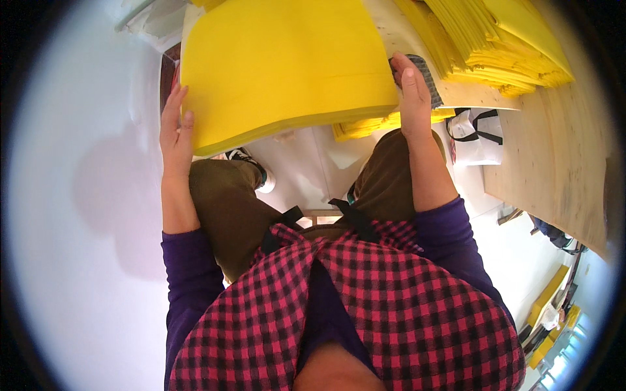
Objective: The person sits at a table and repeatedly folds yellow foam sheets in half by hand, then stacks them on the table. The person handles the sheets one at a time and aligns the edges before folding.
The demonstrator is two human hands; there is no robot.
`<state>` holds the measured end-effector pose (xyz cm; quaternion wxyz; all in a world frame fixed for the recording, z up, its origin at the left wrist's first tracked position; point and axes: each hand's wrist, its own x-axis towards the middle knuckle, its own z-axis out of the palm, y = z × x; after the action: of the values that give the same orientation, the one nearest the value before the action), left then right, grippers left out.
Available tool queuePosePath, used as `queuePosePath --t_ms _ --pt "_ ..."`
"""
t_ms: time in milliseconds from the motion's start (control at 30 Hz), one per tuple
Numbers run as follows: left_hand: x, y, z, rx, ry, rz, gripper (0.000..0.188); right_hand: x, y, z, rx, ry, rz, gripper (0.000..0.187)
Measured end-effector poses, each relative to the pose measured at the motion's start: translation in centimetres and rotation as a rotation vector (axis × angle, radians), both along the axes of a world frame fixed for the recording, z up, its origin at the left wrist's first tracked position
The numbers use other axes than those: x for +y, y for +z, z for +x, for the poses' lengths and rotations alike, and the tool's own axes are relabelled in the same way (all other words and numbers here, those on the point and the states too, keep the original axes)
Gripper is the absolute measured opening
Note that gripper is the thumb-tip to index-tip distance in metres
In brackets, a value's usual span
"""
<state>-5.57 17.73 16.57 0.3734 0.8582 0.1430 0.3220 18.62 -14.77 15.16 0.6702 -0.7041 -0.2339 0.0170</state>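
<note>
Your checked shirt (417, 300) is nearest; beyond it, the yellow sheet (287, 65) seems to overhang the near edge of the table (464, 94). Your left hand (176, 133) and right hand (416, 104) are spread along its side edges, fingers nearly straight. Folded yellow pieces (502, 45) on the table's right look finished; this one probably still needs adding.

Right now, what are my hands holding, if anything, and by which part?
Your left hand is at the left edge of the large yellow sheet, your right hand at its right edge; whether they grip it can't be told.
</note>
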Motion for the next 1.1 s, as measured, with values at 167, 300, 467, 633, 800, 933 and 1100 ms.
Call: queuePosePath --t_ms 167,300,467,633,800,933,1100 --pt "0.2 -0.6 0.2 -0.017 0.111 -0.432 0.055 0.1 -0.2 0.3 0.179 0.158 0.151 0.061" --pt "0.5 -1.1 -0.3 0.041 0.077 -0.371 0.055 0.3 -0.2 0.0 0.151 0.138 0.121 0.06" --pt "0.8 -1.2 -0.5 0.086 0.029 -0.229 0.054 0.0 0.1 -0.3 0.13 0.148 0.082 0.057" --pt "1.0 -1.4 -0.6 0.1 0.019 -0.161 0.053 -0.2 0.3 -0.4 0.111 0.192 0.088 0.056" --pt "1.1 -1.3 -0.1 0.086 0.032 -0.116 0.052 -0.7 0.0 -0.3 0.089 0.127 0.127 0.053" --pt "0.6 -1.0 -0.1 0.04 0.057 -0.078 0.049 -1.9 -0.7 0.9 0.037 -0.063 -0.012 0.04" --pt "0.0 -0.4 -0.6 -0.013 0.168 -0.046 0.043 -3.6 -1.6 3.8 -0.198 -0.405 -0.647 0.033"
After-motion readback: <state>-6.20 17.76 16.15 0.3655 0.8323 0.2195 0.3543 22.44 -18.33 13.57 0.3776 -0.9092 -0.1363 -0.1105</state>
